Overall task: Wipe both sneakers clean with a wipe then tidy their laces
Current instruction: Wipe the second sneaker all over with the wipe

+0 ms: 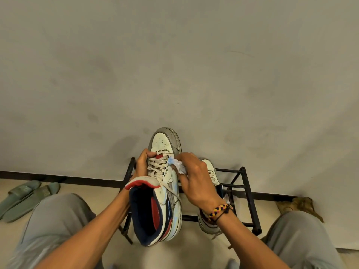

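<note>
Right hand [196, 181], braided wristband [219, 211] at the wrist: fingers curled round a crumpled white wipe [177, 166], pressed against the side of the raised sneaker [163, 183] beside its laces [157, 166]. Left hand [141, 166]: gripping that sneaker from its far side, thumb hooked over the upper near the toe, shoe held in the air with toe pointing away. Second sneaker [208, 167]: resting on a black metal rack [240, 183] behind the right hand, largely hidden; pair of green slides [27, 197] on the floor, far left.
</note>
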